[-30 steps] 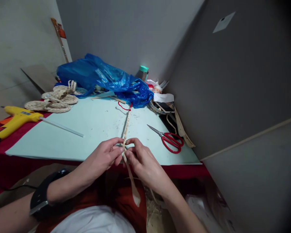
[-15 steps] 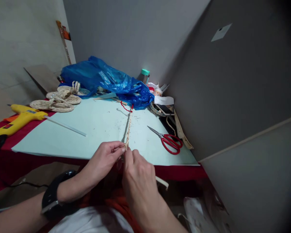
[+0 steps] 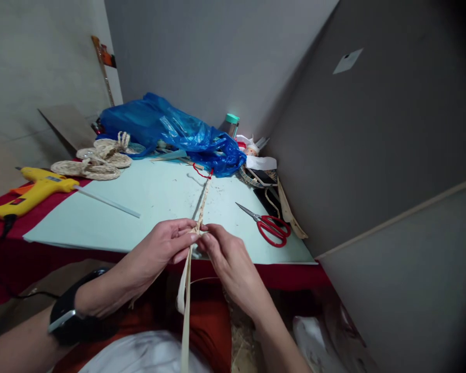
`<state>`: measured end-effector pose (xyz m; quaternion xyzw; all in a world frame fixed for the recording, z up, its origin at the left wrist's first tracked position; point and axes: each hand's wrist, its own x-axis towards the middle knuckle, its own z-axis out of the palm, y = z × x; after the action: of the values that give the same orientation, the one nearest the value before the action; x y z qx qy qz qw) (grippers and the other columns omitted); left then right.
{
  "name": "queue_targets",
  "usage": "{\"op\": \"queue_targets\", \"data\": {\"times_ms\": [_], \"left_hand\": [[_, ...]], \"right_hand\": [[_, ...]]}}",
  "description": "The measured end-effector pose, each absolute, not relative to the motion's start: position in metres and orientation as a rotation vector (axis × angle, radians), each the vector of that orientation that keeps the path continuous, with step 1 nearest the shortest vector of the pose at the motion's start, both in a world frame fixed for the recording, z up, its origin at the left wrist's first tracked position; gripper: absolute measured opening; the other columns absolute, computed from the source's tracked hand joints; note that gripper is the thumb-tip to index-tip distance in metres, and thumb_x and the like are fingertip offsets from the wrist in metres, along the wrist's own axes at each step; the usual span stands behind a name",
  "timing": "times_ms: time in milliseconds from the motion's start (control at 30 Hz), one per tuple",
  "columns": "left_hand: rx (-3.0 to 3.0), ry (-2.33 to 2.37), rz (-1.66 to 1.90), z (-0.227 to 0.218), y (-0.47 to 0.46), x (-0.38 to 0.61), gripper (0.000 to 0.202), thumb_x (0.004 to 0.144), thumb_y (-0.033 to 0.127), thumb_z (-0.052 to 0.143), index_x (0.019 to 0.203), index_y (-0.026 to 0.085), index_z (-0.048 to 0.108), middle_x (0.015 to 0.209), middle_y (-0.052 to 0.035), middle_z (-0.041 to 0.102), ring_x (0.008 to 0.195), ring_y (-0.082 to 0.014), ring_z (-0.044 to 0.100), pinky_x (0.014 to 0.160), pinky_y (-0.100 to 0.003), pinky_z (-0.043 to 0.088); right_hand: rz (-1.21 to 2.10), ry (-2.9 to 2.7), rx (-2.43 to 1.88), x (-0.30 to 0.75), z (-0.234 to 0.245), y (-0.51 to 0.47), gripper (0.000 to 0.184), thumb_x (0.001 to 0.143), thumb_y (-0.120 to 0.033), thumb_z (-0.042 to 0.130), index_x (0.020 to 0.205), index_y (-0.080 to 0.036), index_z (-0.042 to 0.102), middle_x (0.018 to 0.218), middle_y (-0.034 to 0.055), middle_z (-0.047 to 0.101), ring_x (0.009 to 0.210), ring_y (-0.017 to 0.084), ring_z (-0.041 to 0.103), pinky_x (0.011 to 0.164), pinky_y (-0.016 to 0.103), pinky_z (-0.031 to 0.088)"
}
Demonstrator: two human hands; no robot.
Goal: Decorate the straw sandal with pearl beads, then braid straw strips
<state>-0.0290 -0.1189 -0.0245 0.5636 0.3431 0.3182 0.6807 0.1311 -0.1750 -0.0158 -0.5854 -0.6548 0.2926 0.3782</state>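
A pale braid of flat plant-fibre strips [image 3: 204, 199] runs toward me over the pale green board, its far end tied with a red cord [image 3: 202, 173]. My left hand [image 3: 171, 239] pinches the near end of the braid from the left, thumb and fingers together. From the right, my right hand [image 3: 226, 254] pinches the same spot. Loose strips [image 3: 187, 305] hang from between the hands down past the table edge toward my lap. Red-handled scissors [image 3: 270, 228] lie on the board right of my right hand, blades pointing away and left.
A yellow glue gun [image 3: 34, 194] with a glue stick rests at the left, its cord hanging down. Coils of pale braided rope [image 3: 89, 169] lie behind it. A blue plastic bag [image 3: 166, 127] fills the back. A grey partition [image 3: 373, 155] closes the right side.
My right hand has turned and shifted so its fingertips face the left hand. Loose strips now hang down between the hands. The left hand has moved slightly left and up.
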Motion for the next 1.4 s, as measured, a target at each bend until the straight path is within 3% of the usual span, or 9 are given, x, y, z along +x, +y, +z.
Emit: {"op": "queue_targets", "data": {"times_ms": [100, 233, 367, 633, 967, 1067, 1167, 1300, 1400], "left_hand": [[1.256, 0.757, 0.710, -0.025, -0.120, -0.032, 0.035, 0.086, 0.035, 0.063, 0.113, 0.014, 0.057, 0.064, 0.0075, 0.051, 0.050, -0.0064, 0.026, 0.050, -0.025, 0.017], [1.309, 0.754, 0.676, -0.029, -0.121, -0.033, 0.051, 0.087, 0.036, 0.060, 0.131, 0.017, 0.041, 0.060, 0.0104, 0.048, 0.049, -0.0078, 0.030, 0.050, -0.023, 0.021], [1.532, 0.856, 0.573, -0.027, -0.124, -0.037, 0.048, 0.092, 0.039, 0.049, 0.134, 0.017, 0.040, 0.048, 0.0115, 0.047, 0.044, -0.0119, 0.041, 0.050, -0.025, 0.031], [2.302, 1.189, 0.465, -0.013, -0.144, -0.058, 0.036, 0.097, 0.032, 0.033, 0.080, 0.021, 0.062, 0.074, -0.0047, 0.070, 0.067, -0.0223, 0.066, 0.063, -0.033, 0.041], [2.558, 1.070, -0.103, -0.028, -0.175, -0.026, 0.062, 0.078, -0.006, 0.030, 0.134, 0.004, 0.055, 0.108, -0.0241, 0.072, 0.094, -0.0378, 0.070, 0.075, -0.049, 0.053], [2.470, 1.002, 0.141, -0.025, -0.166, -0.032, 0.038, 0.093, 0.016, 0.036, 0.105, 0.015, 0.072, 0.095, -0.0168, 0.075, 0.085, -0.0348, 0.071, 0.072, -0.044, 0.051], [2.251, 1.064, 0.651, -0.018, -0.146, -0.041, 0.033, 0.095, 0.038, 0.045, 0.075, 0.022, 0.067, 0.079, -0.0075, 0.071, 0.079, -0.0267, 0.067, 0.074, -0.037, 0.047], [1.701, 0.969, 0.680, -0.018, -0.117, -0.037, 0.023, 0.091, 0.041, 0.055, 0.107, 0.024, 0.058, 0.091, -0.0027, 0.070, 0.093, -0.0226, 0.064, 0.085, -0.034, 0.045], [1.435, 0.748, 0.560, -0.026, -0.107, -0.024, 0.023, 0.092, 0.038, 0.052, 0.106, 0.021, 0.056, 0.070, 0.0022, 0.062, 0.066, -0.0150, 0.056, 0.063, -0.026, 0.043]], "right_hand": [[1.008, -1.568, -1.384, 0.127, -0.027, -0.158, 0.026, 0.100, -0.036, 0.042, 0.108, -0.018, 0.060, 0.076, -0.0010, 0.060, 0.070, 0.012, 0.052, 0.068, 0.024, 0.040], [1.171, -1.453, -1.256, 0.127, -0.041, -0.150, 0.024, 0.093, -0.034, 0.053, 0.079, -0.016, 0.061, 0.063, -0.0043, 0.045, 0.059, 0.009, 0.037, 0.056, 0.022, 0.031], [1.086, -1.420, -1.241, 0.127, -0.045, -0.155, 0.028, 0.092, -0.032, 0.053, 0.072, -0.016, 0.063, 0.064, -0.0024, 0.048, 0.063, 0.011, 0.039, 0.060, 0.023, 0.033], [0.918, -1.440, -1.382, 0.118, -0.040, -0.163, 0.034, 0.093, -0.028, 0.049, 0.067, -0.015, 0.067, 0.055, -0.0010, 0.055, 0.055, 0.012, 0.046, 0.057, 0.025, 0.035], [1.429, -1.219, -1.174, 0.131, -0.037, -0.158, 0.031, 0.088, -0.039, 0.061, 0.093, -0.012, 0.073, 0.080, 0.0070, 0.074, 0.048, 0.006, 0.040, 0.049, 0.021, 0.034], [1.393, -1.227, -1.185, 0.132, -0.036, -0.161, 0.030, 0.088, -0.040, 0.062, 0.091, -0.013, 0.072, 0.074, 0.0046, 0.070, 0.053, 0.008, 0.043, 0.051, 0.021, 0.033], [1.324, -1.284, -1.239, 0.134, -0.036, -0.163, 0.030, 0.090, -0.040, 0.060, 0.080, -0.014, 0.071, 0.068, 0.0012, 0.063, 0.056, 0.009, 0.041, 0.052, 0.021, 0.031], [1.269, -1.357, -1.168, 0.134, -0.031, -0.163, 0.031, 0.096, -0.037, 0.053, 0.079, -0.016, 0.068, 0.065, -0.0024, 0.057, 0.059, 0.009, 0.042, 0.059, 0.021, 0.035], [1.201, -1.422, -1.112, 0.135, -0.024, -0.164, 0.028, 0.099, -0.031, 0.047, 0.088, -0.017, 0.068, 0.072, -0.0009, 0.060, 0.071, 0.013, 0.054, 0.075, 0.024, 0.042]]}}
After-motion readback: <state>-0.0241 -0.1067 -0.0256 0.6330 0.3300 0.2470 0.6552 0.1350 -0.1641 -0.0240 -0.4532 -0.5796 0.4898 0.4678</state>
